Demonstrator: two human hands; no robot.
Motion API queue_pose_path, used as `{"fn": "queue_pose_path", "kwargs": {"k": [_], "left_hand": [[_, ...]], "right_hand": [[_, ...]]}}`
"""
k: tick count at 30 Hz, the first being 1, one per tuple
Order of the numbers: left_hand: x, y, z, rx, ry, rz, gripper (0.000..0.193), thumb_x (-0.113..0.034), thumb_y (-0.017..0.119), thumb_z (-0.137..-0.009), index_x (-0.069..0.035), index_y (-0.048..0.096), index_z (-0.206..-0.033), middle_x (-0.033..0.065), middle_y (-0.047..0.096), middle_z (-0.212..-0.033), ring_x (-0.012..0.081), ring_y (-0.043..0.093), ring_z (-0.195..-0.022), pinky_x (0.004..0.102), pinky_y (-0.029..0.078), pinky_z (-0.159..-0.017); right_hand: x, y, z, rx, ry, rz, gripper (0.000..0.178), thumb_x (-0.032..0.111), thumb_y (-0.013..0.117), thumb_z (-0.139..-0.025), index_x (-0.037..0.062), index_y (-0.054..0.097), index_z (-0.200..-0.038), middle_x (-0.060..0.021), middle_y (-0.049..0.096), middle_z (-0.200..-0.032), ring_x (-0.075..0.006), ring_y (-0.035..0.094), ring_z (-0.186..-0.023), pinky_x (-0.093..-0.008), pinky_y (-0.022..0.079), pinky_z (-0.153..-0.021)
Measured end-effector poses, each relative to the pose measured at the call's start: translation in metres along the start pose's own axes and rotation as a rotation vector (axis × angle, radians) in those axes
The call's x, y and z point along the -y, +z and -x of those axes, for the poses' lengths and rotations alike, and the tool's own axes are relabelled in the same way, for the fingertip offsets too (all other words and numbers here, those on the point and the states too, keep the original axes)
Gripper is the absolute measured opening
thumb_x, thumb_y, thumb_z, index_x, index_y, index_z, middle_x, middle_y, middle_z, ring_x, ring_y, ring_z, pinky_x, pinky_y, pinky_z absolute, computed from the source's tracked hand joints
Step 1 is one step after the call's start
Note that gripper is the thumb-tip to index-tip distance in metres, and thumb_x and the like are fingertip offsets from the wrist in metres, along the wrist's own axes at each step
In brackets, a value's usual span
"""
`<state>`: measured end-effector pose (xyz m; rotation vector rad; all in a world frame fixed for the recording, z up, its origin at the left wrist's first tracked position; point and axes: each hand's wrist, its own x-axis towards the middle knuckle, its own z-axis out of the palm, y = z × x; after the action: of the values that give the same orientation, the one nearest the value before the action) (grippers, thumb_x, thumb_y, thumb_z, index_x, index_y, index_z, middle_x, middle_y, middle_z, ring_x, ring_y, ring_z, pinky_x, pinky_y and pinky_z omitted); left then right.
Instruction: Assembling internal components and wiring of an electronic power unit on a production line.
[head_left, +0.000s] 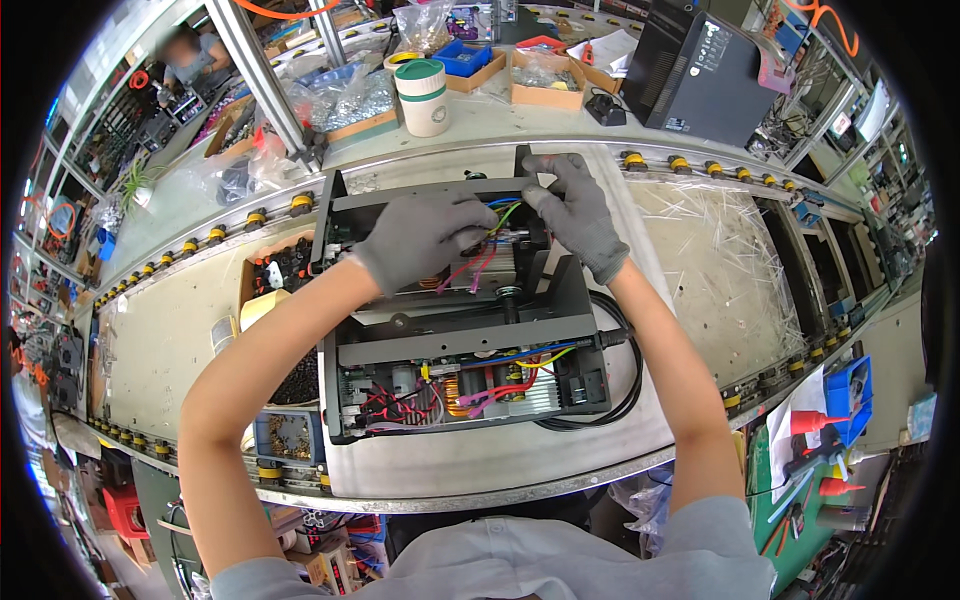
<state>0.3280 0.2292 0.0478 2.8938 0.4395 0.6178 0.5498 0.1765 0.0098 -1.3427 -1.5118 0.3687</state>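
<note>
Two black metal chassis lie one behind the other on a white work board (pixel 400 465). Both my hands, in grey gloves, are at the far chassis (pixel 400 195). My left hand (pixel 425 238) reaches over its middle, fingers bent and closed at blue and yellow-green wires (pixel 506 214). Around its right end panel curls my right hand (pixel 578 215), thumb close to the same wires; what its fingertips pinch is hidden. Red wires with pink terminals (pixel 478 268) hang below my left fingers. The near chassis (pixel 460 350) is untouched, its coils, heatsinks and wires exposed.
A black cable (pixel 636 385) loops right of the near chassis. Left stand a box of black parts (pixel 280 268) and a blue screw tray (pixel 290 436). Roller rails (pixel 680 163) cross behind. A lidded cup (pixel 424 100) and a dark case (pixel 700 75) stand farther back.
</note>
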Motion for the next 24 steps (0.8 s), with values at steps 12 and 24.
{"fn": "queue_pose_path", "kwargs": {"k": [12,24], "left_hand": [[0.018,0.006,-0.012,0.169,0.486,-0.456,0.027,-0.017,0.055,-0.083,-0.014,0.054,-0.11,-0.0007,0.056,-0.104,0.0144,0.059,-0.09,0.0305,0.05,-0.067],[0.013,0.034,-0.04,-0.449,-0.351,0.299,0.035,-0.002,0.074,-0.073,-0.003,0.053,-0.102,0.0056,0.062,-0.092,0.012,0.061,-0.082,0.0249,0.049,-0.078]], "right_hand": [[-0.017,-0.001,-0.054,0.003,0.094,0.023,0.037,0.021,0.068,-0.075,0.004,0.063,-0.108,-0.0155,0.055,-0.106,-0.0229,0.062,-0.076,-0.0304,0.052,-0.071],[-0.034,0.001,-0.083,0.054,0.174,-0.216,0.031,0.012,0.064,-0.08,-0.0019,0.061,-0.107,-0.005,0.061,-0.097,-0.0102,0.058,-0.083,-0.0236,0.048,-0.073]]}}
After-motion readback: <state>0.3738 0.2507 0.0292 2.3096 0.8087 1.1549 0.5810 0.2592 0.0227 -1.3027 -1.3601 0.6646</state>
